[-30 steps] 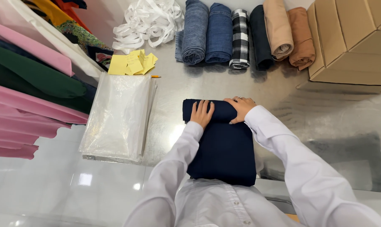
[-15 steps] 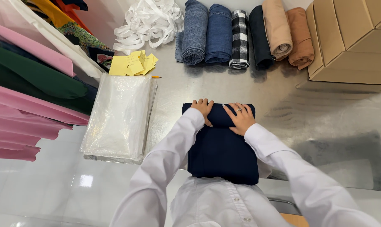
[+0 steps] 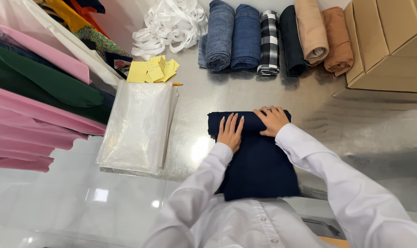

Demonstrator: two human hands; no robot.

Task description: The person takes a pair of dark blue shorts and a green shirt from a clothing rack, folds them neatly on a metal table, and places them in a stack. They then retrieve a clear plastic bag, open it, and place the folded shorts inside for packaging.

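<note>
The dark navy folded cloth (image 3: 259, 160) lies on the steel counter (image 3: 369, 124), long axis running near to far. Both hands rest flat and spread on its rolled far edge, left hand (image 3: 230, 132) beside right hand (image 3: 273, 120), equally near.

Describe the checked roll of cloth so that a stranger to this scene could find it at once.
Start at the cardboard box in the table's far right corner and follow the row of rolled cloths leftward. Past the two tan rolls and a dark one lies the checked roll. It alone is black-and-white patterned; its neighbours are plain.
</note>
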